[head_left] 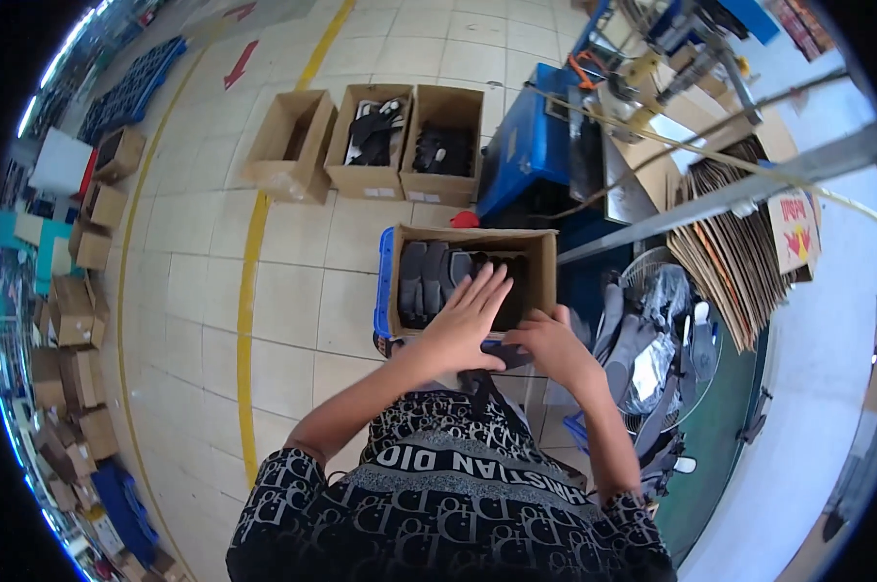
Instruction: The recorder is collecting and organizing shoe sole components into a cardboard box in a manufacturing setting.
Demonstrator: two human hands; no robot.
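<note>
Directly before me is a cardboard box [545, 276] with a blue plastic edge [382, 291] showing along its left side. Grey, long, padded pieces [414, 281] stand packed side by side in its left half, and its right half looks dark. My left hand [466, 315] is open, fingers stretched out over the box's near middle, partly covering the pieces. At the near right corner my right hand [555, 347] has its fingers curled round a dark grey padded piece [508, 355], which lies along the near rim. A black strap hangs below it, close to my left thumb.
Beyond stand three open cardboard boxes: one [288, 136] shows no contents, two [371, 179] [443, 184] hold dark pieces. To the right, a wire basket [718, 359] holds grey pieces and clear bags, near stacked flat cardboard [730, 252] and a metal bar [730, 199].
</note>
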